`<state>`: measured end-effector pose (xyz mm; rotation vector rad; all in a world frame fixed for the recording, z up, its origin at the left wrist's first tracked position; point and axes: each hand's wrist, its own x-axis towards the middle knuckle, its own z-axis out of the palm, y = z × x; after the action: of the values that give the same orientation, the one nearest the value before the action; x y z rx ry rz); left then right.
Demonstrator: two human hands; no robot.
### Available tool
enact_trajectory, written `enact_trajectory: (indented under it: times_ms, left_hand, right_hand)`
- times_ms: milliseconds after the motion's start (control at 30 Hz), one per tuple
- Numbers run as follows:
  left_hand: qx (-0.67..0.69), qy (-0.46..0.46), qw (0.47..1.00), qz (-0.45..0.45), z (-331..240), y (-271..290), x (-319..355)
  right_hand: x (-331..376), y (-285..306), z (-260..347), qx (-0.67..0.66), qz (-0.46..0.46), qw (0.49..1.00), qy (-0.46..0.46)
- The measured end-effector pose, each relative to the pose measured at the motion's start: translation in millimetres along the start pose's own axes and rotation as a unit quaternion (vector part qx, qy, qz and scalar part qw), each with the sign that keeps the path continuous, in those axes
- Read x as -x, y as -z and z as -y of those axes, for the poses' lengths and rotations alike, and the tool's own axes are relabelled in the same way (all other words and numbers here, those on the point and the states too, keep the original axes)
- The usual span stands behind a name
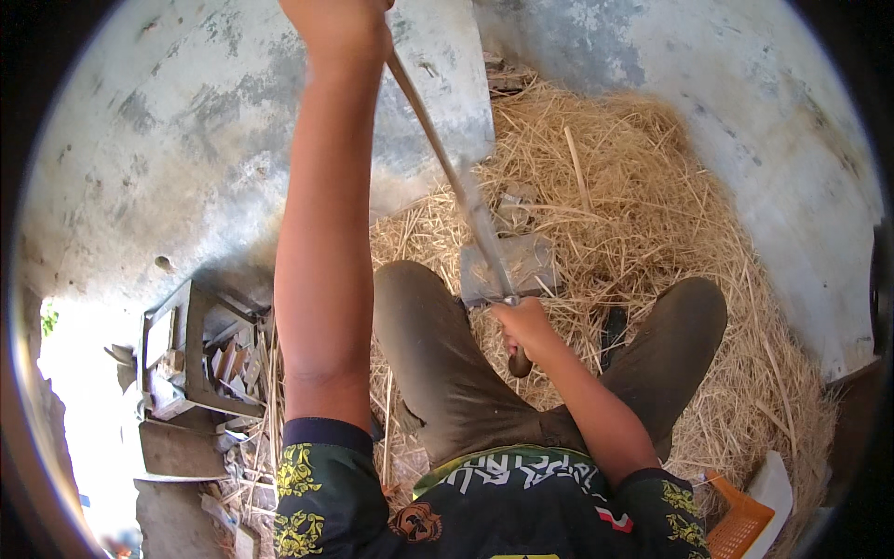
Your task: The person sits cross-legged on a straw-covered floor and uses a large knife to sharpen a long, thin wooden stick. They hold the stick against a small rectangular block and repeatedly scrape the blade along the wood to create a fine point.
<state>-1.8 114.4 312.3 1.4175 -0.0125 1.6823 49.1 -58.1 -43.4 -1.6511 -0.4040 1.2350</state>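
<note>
My left hand is raised at the top edge, its fingers mostly cut off, and it appears closed on the upper end of a long thin strip, which looks like bamboo or wood. The strip slants down toward my right hand. That hand is wrapped round the dark rounded handle of a long-bladed knife, between my knees. The blade points up and away, lying along the strip's lower part; where they touch is blurred. Behind the blade a grey block rests among the shavings.
A deep heap of straw-coloured shavings spreads around my legs to the walls. Worn whitish walls stand ahead and to both sides. At left, an overturned wooden stool holds scraps. An orange plastic basket lies at lower right.
</note>
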Motion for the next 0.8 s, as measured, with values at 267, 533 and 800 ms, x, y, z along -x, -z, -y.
enact_trajectory:
  times_ms: [267,533,800]
  left_hand:
    - [0.007,0.016,0.999,-0.045,5.5,7.1,-6.3]
    - [-0.088,-0.019,0.993,-0.083,17.9,-9.7,-14.5]
    - [-0.114,-0.013,0.987,-0.112,24.1,13.3,-24.7]
  right_hand:
    - [40.7,26.3,60.6,0.01,-0.103,0.955,0.278]
    - [-4.6,3.4,-5.8,0.104,-0.101,0.973,0.182]
    - [43.9,8.1,64.7,0.087,-0.095,0.956,0.264]
